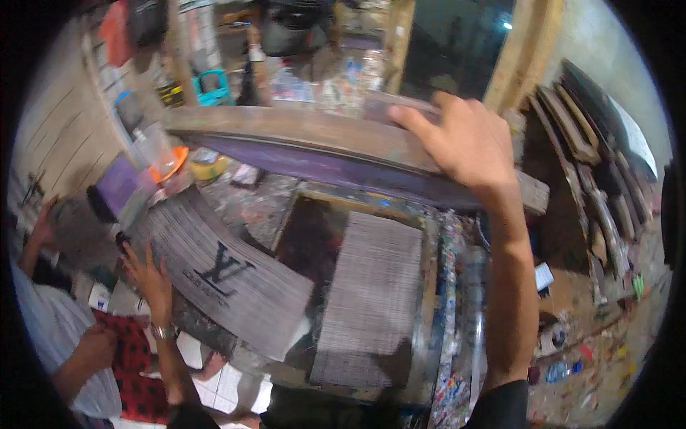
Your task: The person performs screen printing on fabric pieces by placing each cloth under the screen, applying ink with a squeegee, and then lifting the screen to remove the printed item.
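Note:
My right hand (464, 143) grips the top of a raised wooden screen frame (300, 125) with a purple strip beneath, thumb forward and fingers curled over the back. Below it, a grey striped sheet (368, 300) lies on a dark, edged printing board (307, 229). My left hand (146, 275), wearing a wristwatch, has its fingers spread at the left edge of a second grey striped sheet (236, 300), which carries a black printed design and lies slanted, slightly curved, left of the board.
Another person (64, 350) in a light shirt is at the left, a hand (43, 222) near a dark sheet (86, 225). An orange container (168, 168) and yellow tub (207, 164) stand behind. Long boards (572, 136) lean at right. A paint-spattered strip (449, 300) borders the printing board.

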Available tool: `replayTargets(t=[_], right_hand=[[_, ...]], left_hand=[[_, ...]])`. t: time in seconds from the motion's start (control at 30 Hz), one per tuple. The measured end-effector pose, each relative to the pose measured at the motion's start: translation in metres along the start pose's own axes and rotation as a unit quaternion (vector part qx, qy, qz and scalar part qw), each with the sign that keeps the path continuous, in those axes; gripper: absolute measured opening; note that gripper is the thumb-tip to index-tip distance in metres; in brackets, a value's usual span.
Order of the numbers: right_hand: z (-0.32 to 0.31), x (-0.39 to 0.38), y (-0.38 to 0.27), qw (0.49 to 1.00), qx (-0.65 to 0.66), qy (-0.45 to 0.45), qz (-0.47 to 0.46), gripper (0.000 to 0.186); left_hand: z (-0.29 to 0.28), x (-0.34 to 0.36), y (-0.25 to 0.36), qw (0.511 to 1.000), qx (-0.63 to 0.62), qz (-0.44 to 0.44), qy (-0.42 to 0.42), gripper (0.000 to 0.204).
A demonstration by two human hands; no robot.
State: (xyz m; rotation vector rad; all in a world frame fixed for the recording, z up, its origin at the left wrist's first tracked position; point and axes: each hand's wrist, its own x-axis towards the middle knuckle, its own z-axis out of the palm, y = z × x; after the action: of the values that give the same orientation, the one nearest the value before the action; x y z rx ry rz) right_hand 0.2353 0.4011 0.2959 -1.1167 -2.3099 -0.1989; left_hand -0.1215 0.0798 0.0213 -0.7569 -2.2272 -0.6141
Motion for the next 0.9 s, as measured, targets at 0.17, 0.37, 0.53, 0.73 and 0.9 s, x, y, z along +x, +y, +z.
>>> replayTargets(t=[0.17,0.37,0.53,0.73,0.9], right_hand=[[0.026,-0.053,0.002,0.956,-0.126,0.187,-0.189,0.055],[0.081,-0.191,-0.039,0.992,0.009,-0.003,-0.127,0.048],[0.153,-0.246,0.008,0.959,0.114,-0.254,-0.061,0.038],[0.149,-0.279,-0.01,0.943,0.086,-0.307,-0.092,0.036],[0.222,-0.245,0.011,0.983,-0.01,-0.105,-0.149,0.021]], left_hand=[[-0.052,0.021,0.057,0.94,-0.323,-0.017,-0.11,0.054],[-0.086,-0.119,0.167,0.645,-0.677,-0.218,-0.279,0.063],[-0.039,-0.219,0.141,0.585,-0.626,-0.375,-0.354,0.056],[-0.024,-0.256,0.11,0.666,-0.628,-0.248,-0.316,0.042],[-0.029,-0.247,0.114,0.643,-0.663,-0.221,-0.313,0.038]])
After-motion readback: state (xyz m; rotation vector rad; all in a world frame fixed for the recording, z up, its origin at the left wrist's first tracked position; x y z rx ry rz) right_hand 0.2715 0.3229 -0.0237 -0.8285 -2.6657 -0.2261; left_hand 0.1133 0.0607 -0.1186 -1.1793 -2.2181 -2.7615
